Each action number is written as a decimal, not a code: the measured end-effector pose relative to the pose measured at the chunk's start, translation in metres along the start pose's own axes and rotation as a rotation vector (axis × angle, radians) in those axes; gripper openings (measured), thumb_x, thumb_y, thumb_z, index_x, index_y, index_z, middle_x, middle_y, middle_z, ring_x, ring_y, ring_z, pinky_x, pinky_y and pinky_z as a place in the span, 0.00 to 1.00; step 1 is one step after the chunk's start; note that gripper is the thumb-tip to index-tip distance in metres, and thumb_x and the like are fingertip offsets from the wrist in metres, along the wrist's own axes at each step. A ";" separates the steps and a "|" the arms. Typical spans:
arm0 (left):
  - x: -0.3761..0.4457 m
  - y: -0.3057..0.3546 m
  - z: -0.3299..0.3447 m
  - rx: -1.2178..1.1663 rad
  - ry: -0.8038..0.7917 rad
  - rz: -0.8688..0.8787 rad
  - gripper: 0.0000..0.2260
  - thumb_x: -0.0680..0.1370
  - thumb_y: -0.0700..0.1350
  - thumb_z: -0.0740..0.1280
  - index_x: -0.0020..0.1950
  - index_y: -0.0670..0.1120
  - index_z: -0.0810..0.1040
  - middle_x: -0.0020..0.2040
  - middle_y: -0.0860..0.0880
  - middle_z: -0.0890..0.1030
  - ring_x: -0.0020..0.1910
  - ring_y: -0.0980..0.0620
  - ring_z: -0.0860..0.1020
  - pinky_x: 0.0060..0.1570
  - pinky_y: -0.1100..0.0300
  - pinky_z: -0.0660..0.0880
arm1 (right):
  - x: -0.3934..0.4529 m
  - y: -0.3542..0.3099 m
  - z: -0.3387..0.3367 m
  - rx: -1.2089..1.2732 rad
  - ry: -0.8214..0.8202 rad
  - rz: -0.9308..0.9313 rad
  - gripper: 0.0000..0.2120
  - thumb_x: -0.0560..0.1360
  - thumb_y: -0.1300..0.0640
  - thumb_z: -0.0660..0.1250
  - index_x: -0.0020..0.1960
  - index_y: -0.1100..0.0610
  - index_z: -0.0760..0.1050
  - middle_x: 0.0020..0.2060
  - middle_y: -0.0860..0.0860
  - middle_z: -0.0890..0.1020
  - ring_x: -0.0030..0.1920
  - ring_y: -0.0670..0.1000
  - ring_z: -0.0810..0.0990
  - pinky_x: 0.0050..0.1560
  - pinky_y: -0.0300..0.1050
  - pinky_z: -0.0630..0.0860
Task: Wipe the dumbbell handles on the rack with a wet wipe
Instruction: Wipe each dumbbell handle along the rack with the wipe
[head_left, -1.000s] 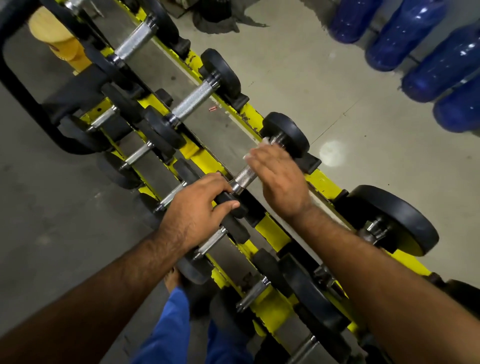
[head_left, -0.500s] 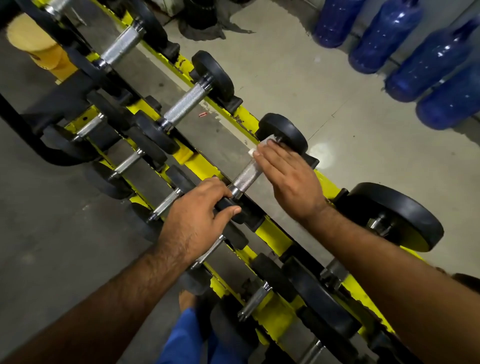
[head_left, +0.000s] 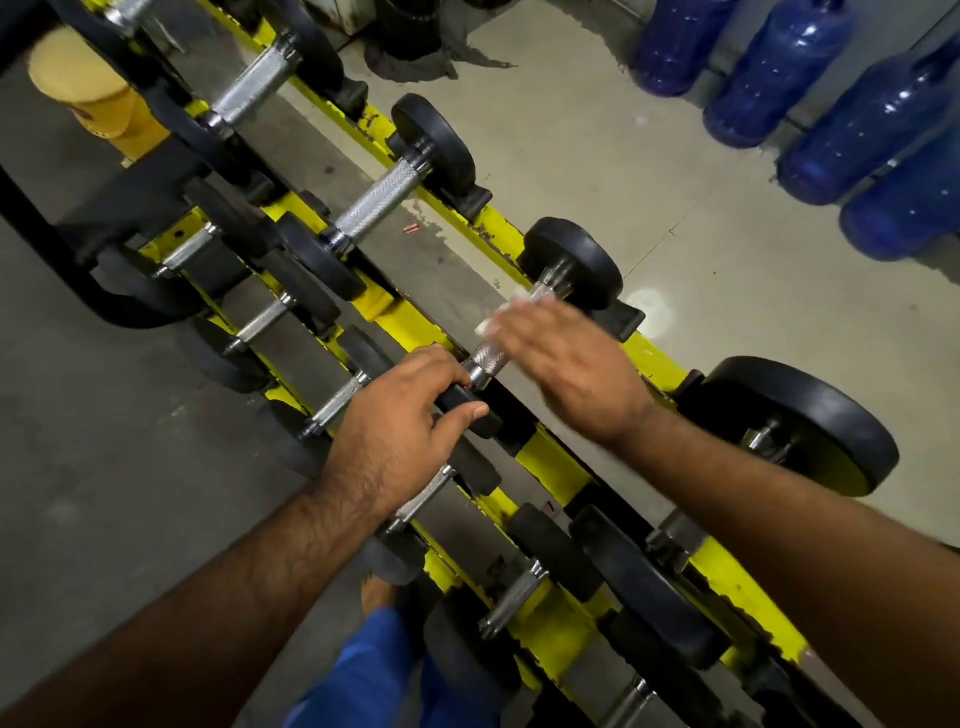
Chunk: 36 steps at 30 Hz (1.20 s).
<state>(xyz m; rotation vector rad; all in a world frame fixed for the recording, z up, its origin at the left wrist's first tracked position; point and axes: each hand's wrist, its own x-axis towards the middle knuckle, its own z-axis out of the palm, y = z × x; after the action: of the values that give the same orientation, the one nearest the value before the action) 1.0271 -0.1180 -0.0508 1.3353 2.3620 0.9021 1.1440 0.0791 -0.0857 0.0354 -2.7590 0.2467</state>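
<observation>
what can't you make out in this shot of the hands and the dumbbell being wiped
- Head view: the right hand is motion-blurred, so its finger positions are unclear.
- The wet wipe shows only as white edges past the fingers; the hand hides the rest.
- The middle of the dumbbell handle is hidden under the right hand.
- The near end weight is mostly covered by the left hand.
- Any weight markings are too dark to read.
</observation>
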 end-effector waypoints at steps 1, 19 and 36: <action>-0.001 0.000 0.001 -0.009 0.008 0.002 0.17 0.73 0.59 0.64 0.51 0.47 0.80 0.52 0.53 0.81 0.57 0.55 0.77 0.53 0.59 0.73 | 0.003 0.009 -0.005 -0.019 0.053 0.062 0.19 0.80 0.69 0.57 0.68 0.64 0.75 0.65 0.61 0.78 0.69 0.61 0.75 0.67 0.60 0.72; -0.013 -0.008 0.012 -0.051 0.066 0.127 0.13 0.80 0.49 0.66 0.59 0.43 0.80 0.62 0.49 0.80 0.70 0.52 0.72 0.68 0.61 0.69 | 0.001 0.000 -0.003 0.055 0.044 0.097 0.17 0.80 0.70 0.60 0.67 0.63 0.77 0.65 0.59 0.78 0.70 0.59 0.74 0.72 0.57 0.67; -0.016 -0.009 0.012 -0.051 0.088 0.183 0.12 0.81 0.47 0.66 0.60 0.41 0.81 0.63 0.47 0.80 0.69 0.50 0.74 0.67 0.56 0.71 | 0.007 -0.020 -0.006 -0.035 -0.062 0.126 0.15 0.80 0.63 0.63 0.65 0.60 0.79 0.63 0.56 0.81 0.67 0.57 0.76 0.70 0.58 0.70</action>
<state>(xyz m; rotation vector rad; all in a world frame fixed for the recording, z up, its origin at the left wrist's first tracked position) 1.0359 -0.1302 -0.0662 1.5411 2.2913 1.0855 1.1407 0.0608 -0.0748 -0.1422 -2.8301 0.2340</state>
